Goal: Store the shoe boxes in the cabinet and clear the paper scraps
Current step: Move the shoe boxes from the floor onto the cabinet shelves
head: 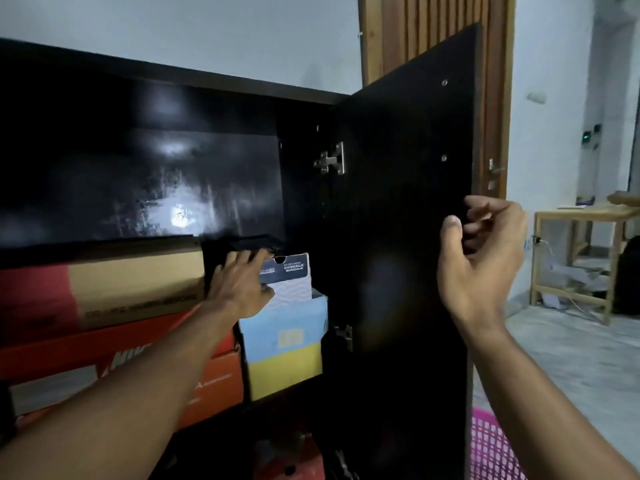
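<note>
The black cabinet stands open with several shoe boxes stacked on its shelf. My left hand reaches inside and lies flat on a dark blue and white sandal box, which stands on end behind a blue and yellow box. To the left lie a brown and red box and orange boxes beneath it. My right hand grips the outer edge of the open cabinet door, thumb on the inner face and fingers curled round the edge.
A pink mesh basket sits on the floor at the lower right, behind the door. A light wooden table with papers underneath stands at the far right. A wooden slatted panel rises behind the cabinet.
</note>
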A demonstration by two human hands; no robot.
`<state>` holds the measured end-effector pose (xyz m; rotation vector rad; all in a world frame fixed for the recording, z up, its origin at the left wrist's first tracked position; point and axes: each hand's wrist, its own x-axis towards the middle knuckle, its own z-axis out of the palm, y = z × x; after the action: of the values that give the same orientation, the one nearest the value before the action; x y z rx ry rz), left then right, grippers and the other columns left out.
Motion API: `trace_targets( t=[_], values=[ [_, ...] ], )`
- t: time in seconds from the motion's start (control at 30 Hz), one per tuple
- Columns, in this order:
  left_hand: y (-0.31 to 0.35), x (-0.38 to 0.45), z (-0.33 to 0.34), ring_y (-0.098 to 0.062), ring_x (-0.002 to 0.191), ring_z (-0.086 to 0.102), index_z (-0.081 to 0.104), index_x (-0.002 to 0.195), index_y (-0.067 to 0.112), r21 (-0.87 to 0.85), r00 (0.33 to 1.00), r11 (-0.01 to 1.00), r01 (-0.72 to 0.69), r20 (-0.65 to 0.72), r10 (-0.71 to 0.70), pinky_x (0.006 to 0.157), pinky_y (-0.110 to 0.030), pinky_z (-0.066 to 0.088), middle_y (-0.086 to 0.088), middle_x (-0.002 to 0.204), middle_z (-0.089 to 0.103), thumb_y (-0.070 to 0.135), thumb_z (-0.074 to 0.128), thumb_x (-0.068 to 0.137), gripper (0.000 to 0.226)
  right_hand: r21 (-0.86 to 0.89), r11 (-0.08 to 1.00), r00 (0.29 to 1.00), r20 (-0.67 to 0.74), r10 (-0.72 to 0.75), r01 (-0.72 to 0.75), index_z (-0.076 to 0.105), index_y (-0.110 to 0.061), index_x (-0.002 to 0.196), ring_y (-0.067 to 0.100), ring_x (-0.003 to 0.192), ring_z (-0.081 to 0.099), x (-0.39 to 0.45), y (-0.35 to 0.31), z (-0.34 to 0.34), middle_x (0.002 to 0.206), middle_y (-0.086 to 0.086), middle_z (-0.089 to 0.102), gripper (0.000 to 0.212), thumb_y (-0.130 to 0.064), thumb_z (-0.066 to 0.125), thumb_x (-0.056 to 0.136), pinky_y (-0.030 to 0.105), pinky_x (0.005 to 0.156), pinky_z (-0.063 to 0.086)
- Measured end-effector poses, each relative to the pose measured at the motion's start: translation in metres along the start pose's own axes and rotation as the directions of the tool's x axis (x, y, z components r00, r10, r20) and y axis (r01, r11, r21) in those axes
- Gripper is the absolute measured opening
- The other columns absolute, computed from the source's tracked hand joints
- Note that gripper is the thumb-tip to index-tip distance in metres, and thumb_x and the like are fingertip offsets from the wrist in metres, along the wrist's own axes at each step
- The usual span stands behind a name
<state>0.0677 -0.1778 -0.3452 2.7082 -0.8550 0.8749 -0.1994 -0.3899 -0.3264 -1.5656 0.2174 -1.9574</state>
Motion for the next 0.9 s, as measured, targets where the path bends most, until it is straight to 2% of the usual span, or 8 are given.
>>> trace_targets(
  t=[0.1, 0.2, 0.27, 0.37, 0.6, 0.73, 0.83, 0.9],
  values=[
    [0.007, 0.007, -0.005, -0.029, 0.129, 0.040, 0.037, 0.140, 0.031, 0.056, 0.998, 0.998, 0.023, 0.060, -0.026, 0.098, -0.045, 0.041, -0.002, 0.140, 0.051, 0.049, 0.066, 0.083, 0.067, -0.095, 0.994, 0.998, 0.043, 0.054, -0.050, 0.053, -0.017, 0.136, 0.022, 0.112, 0.057, 0.045, 0.002, 0.005, 0.127, 0.007, 0.052, 0.049, -0.040, 0.060, 0.094, 0.037, 0.096, 0.051],
    [0.013, 0.012, -0.009, -0.028, 0.130, 0.038, 0.035, 0.140, 0.031, 0.060, 0.993, 0.998, 0.030, 0.116, -0.037, 0.098, -0.044, 0.042, -0.003, 0.140, 0.050, 0.052, 0.066, 0.083, 0.069, -0.071, 0.978, 0.957, 0.205, 0.205, -0.194, 0.058, -0.021, 0.137, 0.017, 0.115, 0.062, 0.099, 0.002, 0.010, 0.127, -0.001, 0.062, 0.052, -0.048, 0.061, 0.093, 0.037, 0.104, 0.052],
    [0.014, 0.014, -0.011, -0.028, 0.132, 0.038, 0.033, 0.141, 0.029, 0.054, 0.987, 0.998, 0.035, 0.154, -0.043, 0.098, -0.043, 0.045, -0.004, 0.141, 0.048, 0.052, 0.066, 0.082, 0.072, 0.024, 0.960, 0.893, 0.375, 0.249, -0.278, 0.065, -0.019, 0.128, 0.010, 0.104, 0.070, 0.126, 0.001, 0.012, 0.117, -0.004, 0.071, 0.042, -0.043, 0.063, 0.094, 0.035, 0.095, 0.058],
    [0.013, 0.018, -0.012, -0.028, 0.133, 0.039, 0.031, 0.145, 0.027, 0.061, 0.978, 0.997, 0.045, 0.200, -0.057, 0.098, -0.040, 0.048, -0.004, 0.143, 0.049, 0.053, 0.066, 0.082, 0.077, 0.164, 0.936, 0.830, 0.526, 0.185, -0.312, 0.064, -0.016, 0.130, 0.002, 0.100, 0.072, 0.149, -0.004, 0.019, 0.115, -0.005, 0.072, 0.032, -0.025, 0.063, 0.099, 0.018, 0.078, 0.056],
    [0.007, 0.020, -0.008, -0.027, 0.130, 0.043, 0.034, 0.143, 0.031, 0.021, 0.981, 0.998, 0.062, 0.183, -0.065, 0.095, -0.041, 0.050, 0.001, 0.144, 0.049, 0.054, 0.065, 0.079, 0.075, 0.494, 0.737, 0.840, 0.509, 0.186, -0.462, 0.065, 0.001, 0.123, 0.015, 0.098, 0.076, 0.146, -0.023, 0.039, 0.113, 0.007, 0.075, 0.034, -0.020, 0.070, 0.097, 0.029, 0.085, 0.062],
    [0.004, 0.020, 0.000, -0.029, 0.129, 0.043, 0.032, 0.148, 0.026, -0.014, 0.987, 0.999, 0.052, 0.151, -0.049, 0.099, -0.040, 0.047, -0.001, 0.147, 0.047, 0.051, 0.065, 0.082, 0.078, 0.596, 0.703, 0.903, 0.398, 0.161, -0.388, 0.070, -0.003, 0.108, 0.022, 0.096, 0.076, 0.118, -0.048, 0.072, 0.102, 0.010, 0.077, 0.026, -0.017, 0.081, 0.088, 0.040, 0.096, 0.061],
    [0.006, 0.019, 0.002, -0.032, 0.137, 0.041, 0.030, 0.153, 0.028, -0.043, 0.987, 0.998, 0.051, 0.156, -0.043, 0.106, -0.041, 0.045, -0.003, 0.158, 0.037, 0.050, 0.066, 0.084, 0.080, 0.607, 0.733, 0.944, 0.291, 0.154, -0.306, 0.069, -0.001, 0.111, 0.010, 0.072, 0.061, 0.092, -0.075, 0.106, 0.084, -0.002, 0.069, 0.040, -0.022, 0.086, 0.081, 0.020, 0.071, 0.054],
    [0.005, 0.013, 0.000, -0.032, 0.146, 0.036, 0.029, 0.157, 0.031, -0.103, 0.988, 0.994, 0.043, 0.149, -0.028, 0.111, -0.040, 0.043, -0.002, 0.170, 0.015, 0.047, 0.068, 0.087, 0.082, 0.587, 0.766, 0.959, 0.245, 0.143, -0.263, 0.068, -0.011, 0.108, 0.004, 0.066, 0.051, 0.071, -0.091, 0.129, 0.078, -0.012, 0.062, 0.045, -0.036, 0.087, 0.076, 0.022, 0.066, 0.048]
  ],
)
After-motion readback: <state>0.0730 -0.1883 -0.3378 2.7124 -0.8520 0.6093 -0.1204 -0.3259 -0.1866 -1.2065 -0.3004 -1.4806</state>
